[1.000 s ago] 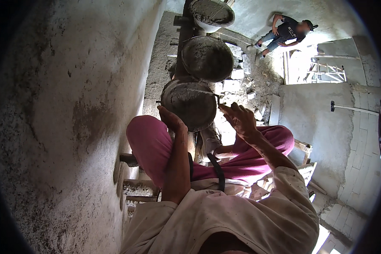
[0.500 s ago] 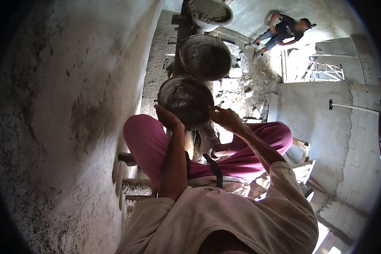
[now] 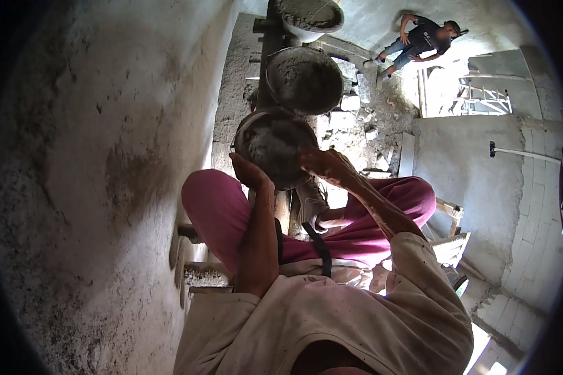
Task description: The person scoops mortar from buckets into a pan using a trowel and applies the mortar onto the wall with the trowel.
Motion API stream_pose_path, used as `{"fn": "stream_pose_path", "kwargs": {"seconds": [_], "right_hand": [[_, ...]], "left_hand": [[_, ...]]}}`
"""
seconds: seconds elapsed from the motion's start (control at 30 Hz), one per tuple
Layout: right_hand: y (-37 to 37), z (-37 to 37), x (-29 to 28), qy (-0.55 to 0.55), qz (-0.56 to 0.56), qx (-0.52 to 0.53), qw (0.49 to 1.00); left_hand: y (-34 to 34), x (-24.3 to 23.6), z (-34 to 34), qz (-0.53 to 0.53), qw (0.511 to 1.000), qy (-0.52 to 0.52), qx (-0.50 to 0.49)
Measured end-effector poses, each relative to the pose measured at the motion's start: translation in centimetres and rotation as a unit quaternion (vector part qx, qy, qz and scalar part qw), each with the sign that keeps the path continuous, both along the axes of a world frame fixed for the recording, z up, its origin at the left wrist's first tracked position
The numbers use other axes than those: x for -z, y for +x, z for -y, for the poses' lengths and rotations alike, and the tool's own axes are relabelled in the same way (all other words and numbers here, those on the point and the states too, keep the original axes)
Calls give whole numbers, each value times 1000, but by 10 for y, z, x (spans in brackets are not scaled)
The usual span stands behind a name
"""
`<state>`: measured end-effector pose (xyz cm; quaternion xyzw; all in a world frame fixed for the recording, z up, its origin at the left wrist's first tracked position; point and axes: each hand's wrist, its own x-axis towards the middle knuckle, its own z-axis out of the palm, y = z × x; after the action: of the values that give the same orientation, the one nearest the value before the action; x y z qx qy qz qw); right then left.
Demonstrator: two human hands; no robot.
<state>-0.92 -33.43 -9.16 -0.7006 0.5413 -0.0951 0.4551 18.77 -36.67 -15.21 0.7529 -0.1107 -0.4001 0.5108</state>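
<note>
My left hand grips the lower left side of the nearest dark bucket, which holds grey wet mortar. My right hand reaches over that bucket's right part, fingers curled and somewhat blurred; what they hold is hidden. A second mortar-filled bucket stands just beyond, and a pale bucket of mortar sits farther off, in a row on a dark beam or plank. My legs in pink trousers are bent either side of the nearest bucket.
A stained plaster wall runs close on my left. Wooden slats are beside and beneath me. Rubble blocks lie below. A person in a dark shirt is at the upper right, near a bright opening with a white frame.
My right hand has moved left from the bucket's right side to over the mortar. The dark angled piece beside it is no longer visible. My left hand stays on the bucket.
</note>
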Motion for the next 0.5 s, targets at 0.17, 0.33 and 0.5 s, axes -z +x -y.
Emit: {"fn": "stream_pose_path", "kwargs": {"seconds": [0.17,0.33,0.5], "right_hand": [[23,-23,7,-50,-151,-76,984],[-11,-7,4,63,-106,25,992],[0,-17,22,21,-56,-19,998]], "left_hand": [[3,11,-8,15,1000,-20,-10],[-3,6,-7,-35,999,-19,-2],[14,27,-6,32,999,-34,-24]]}}
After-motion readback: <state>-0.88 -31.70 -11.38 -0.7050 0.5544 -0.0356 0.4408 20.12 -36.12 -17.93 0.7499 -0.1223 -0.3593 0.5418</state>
